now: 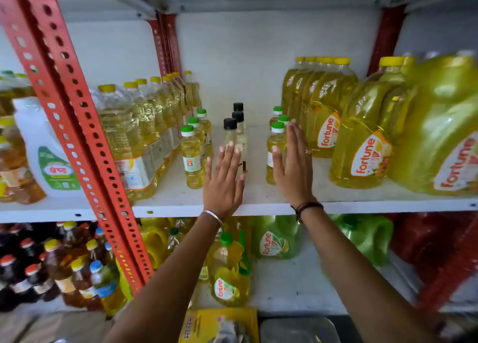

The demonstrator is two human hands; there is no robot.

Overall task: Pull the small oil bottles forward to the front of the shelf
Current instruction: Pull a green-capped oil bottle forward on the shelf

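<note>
Three rows of small oil bottles stand in the middle of the white shelf. The left row has green caps, its front bottle set back from the shelf's edge. The middle row has black caps, its front bottle partly hidden behind my left hand, which is flat with fingers apart, right in front of it. The right row has green caps, its front bottle touched on its right side by my right hand, which is open and flat, fingers reaching back along the row.
Tall yellow-capped oil bottles line the left side, big Fortune jugs the right. A red perforated upright crosses at the left. The lower shelf holds more bottles and jugs.
</note>
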